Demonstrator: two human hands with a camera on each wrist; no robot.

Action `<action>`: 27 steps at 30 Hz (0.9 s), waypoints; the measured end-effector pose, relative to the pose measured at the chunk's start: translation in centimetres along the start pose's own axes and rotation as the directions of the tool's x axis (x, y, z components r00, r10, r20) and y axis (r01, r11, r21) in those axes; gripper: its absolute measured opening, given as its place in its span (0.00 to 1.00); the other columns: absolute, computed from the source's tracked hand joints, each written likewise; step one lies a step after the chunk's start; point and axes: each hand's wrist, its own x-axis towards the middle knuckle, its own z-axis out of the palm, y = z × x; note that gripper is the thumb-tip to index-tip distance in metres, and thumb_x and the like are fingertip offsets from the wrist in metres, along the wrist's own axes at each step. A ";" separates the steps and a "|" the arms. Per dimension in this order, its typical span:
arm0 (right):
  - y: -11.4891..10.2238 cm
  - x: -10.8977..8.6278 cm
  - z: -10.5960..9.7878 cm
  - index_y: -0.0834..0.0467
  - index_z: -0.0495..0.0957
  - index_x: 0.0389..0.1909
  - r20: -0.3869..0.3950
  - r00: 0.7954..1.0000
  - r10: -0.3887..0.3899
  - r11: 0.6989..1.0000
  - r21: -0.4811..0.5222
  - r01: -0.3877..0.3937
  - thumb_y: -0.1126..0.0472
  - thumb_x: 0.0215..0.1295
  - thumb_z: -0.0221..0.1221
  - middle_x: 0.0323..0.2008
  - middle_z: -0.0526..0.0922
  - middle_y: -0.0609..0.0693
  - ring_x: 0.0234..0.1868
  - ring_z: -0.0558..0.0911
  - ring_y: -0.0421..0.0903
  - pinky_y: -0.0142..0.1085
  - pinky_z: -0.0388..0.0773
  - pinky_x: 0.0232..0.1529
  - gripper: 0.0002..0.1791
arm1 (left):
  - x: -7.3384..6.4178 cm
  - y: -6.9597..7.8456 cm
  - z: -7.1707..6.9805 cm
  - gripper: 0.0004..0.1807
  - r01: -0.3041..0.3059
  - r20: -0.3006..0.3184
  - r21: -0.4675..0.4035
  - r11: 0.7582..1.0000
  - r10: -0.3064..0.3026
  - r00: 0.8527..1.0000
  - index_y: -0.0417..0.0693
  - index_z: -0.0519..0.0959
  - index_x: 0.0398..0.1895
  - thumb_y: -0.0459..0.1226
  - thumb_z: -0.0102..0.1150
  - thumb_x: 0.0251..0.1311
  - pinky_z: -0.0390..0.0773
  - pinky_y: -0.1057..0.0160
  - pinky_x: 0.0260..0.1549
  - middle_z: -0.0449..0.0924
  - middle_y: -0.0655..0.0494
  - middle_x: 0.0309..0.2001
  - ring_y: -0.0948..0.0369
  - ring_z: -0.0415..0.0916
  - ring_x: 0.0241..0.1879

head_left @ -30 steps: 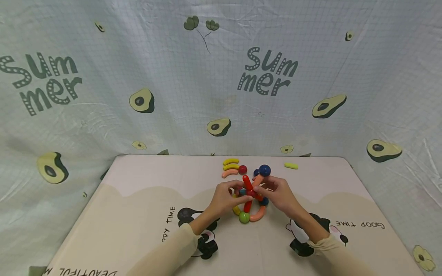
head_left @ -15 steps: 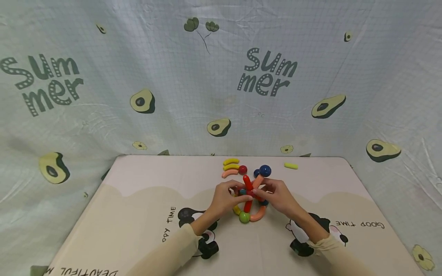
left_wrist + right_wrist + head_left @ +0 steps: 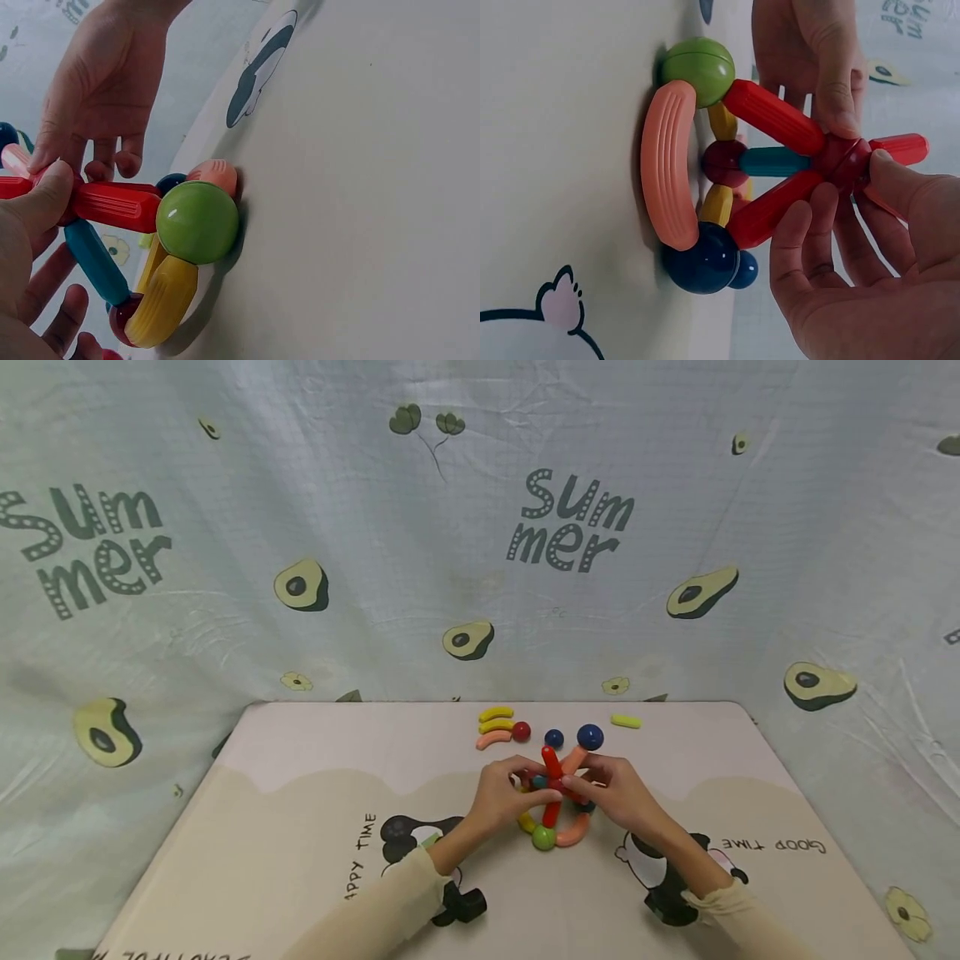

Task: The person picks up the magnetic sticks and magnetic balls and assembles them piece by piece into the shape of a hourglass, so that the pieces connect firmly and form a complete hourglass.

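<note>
A structure of magnetic sticks and balls stands on the table. Its base ring joins a green ball (image 3: pixel 699 71), a curved orange stick (image 3: pixel 669 165), a dark blue ball (image 3: pixel 703 257) and curved yellow sticks (image 3: pixel 165 300). Red sticks (image 3: pixel 776 116) and a teal stick (image 3: pixel 776 161) rise to a red ball (image 3: pixel 842 161) on top. From this ball, another red stick (image 3: pixel 551 762) and an orange stick (image 3: pixel 573 760) point outward, the orange one reaching a large blue ball (image 3: pixel 590 737). My left hand (image 3: pixel 498 795) pinches the top red ball from the left; my right hand (image 3: pixel 621 789) grips it from the right.
Behind the structure lie two yellow sticks (image 3: pixel 497 714), a curved orange stick (image 3: pixel 493 740), a loose red ball (image 3: pixel 521 732) and a smaller blue ball (image 3: pixel 553 738). A lime stick (image 3: pixel 626 721) is farther right. A printed curtain (image 3: pixel 375 568) hangs behind the table.
Both hands and the structure have shifted slightly right on the table. The large blue ball moved right with it, widening its gap from the smaller blue ball behind. The head view also shifted a little.
</note>
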 end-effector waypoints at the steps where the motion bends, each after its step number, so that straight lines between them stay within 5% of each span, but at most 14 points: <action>1: 0.1 -0.1 -0.1 0.62 0.83 0.54 0.001 1.000 -0.001 1.000 0.001 0.001 0.54 0.71 0.65 0.50 0.86 0.55 0.45 0.84 0.49 0.34 0.81 0.44 0.18 | 0.0 0.1 0.1 0.17 0.002 0.002 0.000 1.000 -0.002 1.000 0.45 0.88 0.46 0.41 0.77 0.56 0.72 0.68 0.33 0.86 0.47 0.38 0.50 0.76 0.37; 12: 0.4 -0.2 -0.2 0.62 0.83 0.54 -0.009 1.000 -0.006 1.000 0.005 0.006 0.54 0.71 0.65 0.50 0.86 0.55 0.45 0.85 0.49 0.33 0.81 0.45 0.18 | 0.9 -0.4 -1.7 0.21 0.004 0.082 0.045 0.999 -0.007 0.997 0.43 0.85 0.53 0.40 0.76 0.58 0.76 0.67 0.36 0.87 0.50 0.47 0.54 0.78 0.39; 20: 0.5 -0.3 -0.4 0.63 0.82 0.55 -0.001 1.000 0.004 1.000 0.017 -0.004 0.55 0.71 0.65 0.50 0.86 0.56 0.45 0.83 0.49 0.34 0.81 0.43 0.19 | 4.1 -1.3 -3.4 0.17 -0.063 0.036 0.244 0.968 0.056 0.998 0.40 0.84 0.53 0.34 0.73 0.61 0.81 0.60 0.42 0.87 0.48 0.49 0.46 0.80 0.43; 27: 0.6 -0.3 -0.3 0.64 0.82 0.56 0.004 1.000 0.001 0.999 0.037 -0.001 0.55 0.71 0.65 0.51 0.85 0.57 0.45 0.83 0.50 0.33 0.81 0.43 0.19 | 6.8 -1.5 -3.6 0.21 0.006 0.063 0.381 0.925 -0.032 0.997 0.40 0.81 0.58 0.35 0.71 0.63 0.82 0.53 0.51 0.85 0.43 0.51 0.46 0.81 0.50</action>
